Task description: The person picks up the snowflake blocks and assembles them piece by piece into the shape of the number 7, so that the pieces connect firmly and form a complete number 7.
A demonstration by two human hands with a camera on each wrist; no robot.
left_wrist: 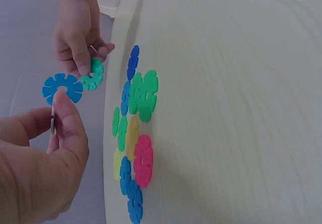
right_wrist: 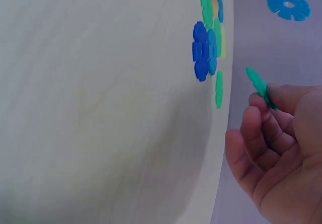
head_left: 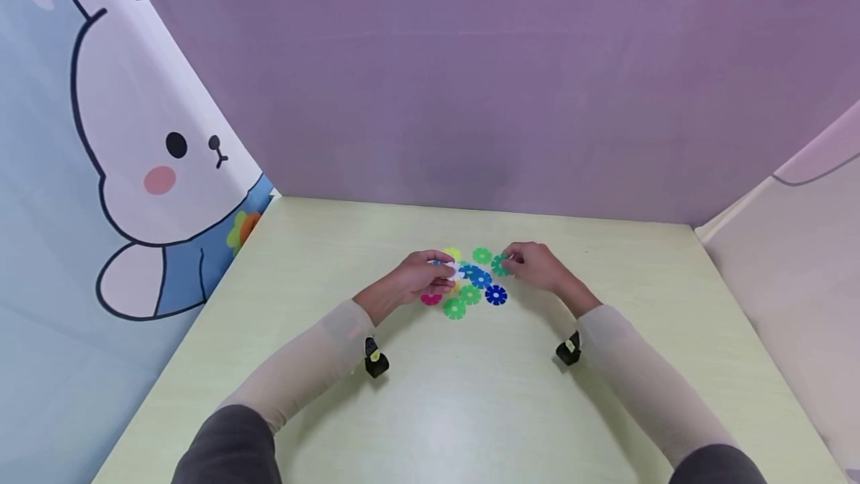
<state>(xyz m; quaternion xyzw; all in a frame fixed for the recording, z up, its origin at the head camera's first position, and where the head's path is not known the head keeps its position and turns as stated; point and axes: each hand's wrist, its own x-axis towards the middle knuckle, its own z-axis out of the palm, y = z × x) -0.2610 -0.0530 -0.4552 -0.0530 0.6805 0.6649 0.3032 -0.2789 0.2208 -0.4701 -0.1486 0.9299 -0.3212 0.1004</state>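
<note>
My left hand (head_left: pixel 418 276) pinches a white notched plastic disc (left_wrist: pixel 53 121), seen edge-on in the left wrist view. A blue notched disc (left_wrist: pixel 62 85) is joined to the white one and juts out past the fingertips. Opposite, my right hand (head_left: pixel 535 266) pinches a green notched disc (right_wrist: pixel 258 83) between thumb and forefinger, its other fingers loosely curled. The green disc and the blue one are apart, both held above the table. Beneath and between the hands lie several loose discs, among them a dark blue disc (head_left: pixel 496 295), a red-pink disc (left_wrist: pixel 144 161) and a yellow disc (left_wrist: pixel 133 137).
The discs lie in a loose cluster on a pale wood-grain table (head_left: pixel 457 394). A purple panel (head_left: pixel 470 81) stands behind the table's far edge. At the left hangs a blue cloth with a cartoon rabbit (head_left: pixel 154 133); a pale panel (head_left: pixel 793 267) borders the right side.
</note>
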